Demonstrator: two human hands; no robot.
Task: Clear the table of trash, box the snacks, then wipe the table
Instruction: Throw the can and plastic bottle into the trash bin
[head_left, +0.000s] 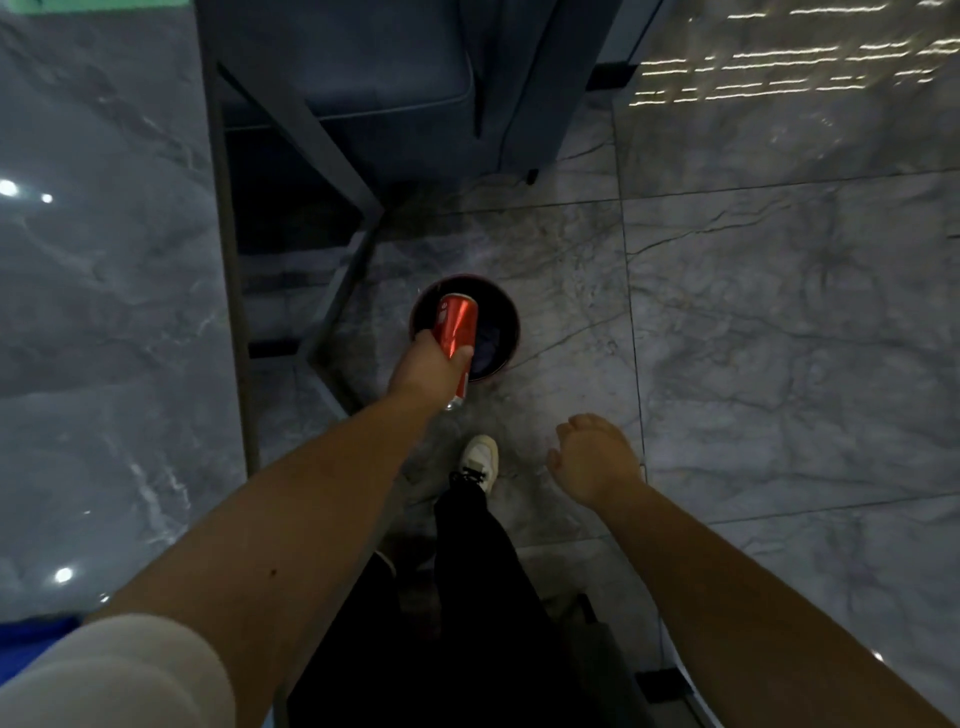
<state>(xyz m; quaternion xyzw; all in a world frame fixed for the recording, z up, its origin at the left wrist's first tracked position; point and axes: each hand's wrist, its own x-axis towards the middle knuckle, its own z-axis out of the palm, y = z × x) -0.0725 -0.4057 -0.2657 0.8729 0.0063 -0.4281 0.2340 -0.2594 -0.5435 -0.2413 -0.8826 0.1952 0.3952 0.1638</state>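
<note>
Behind left hand (428, 364), can's (457, 325) middle hidden

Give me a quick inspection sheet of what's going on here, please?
Surface: grey marble table at left, glossy.
Job's things: red can held over a round bin on the tiled floor.
Clutter: nothing seen.
Hands: left hand grips the can; right hand holds nothing, fingers relaxed.
Cables: nothing seen.
Surroundings: blue chair; white shoe.
</note>
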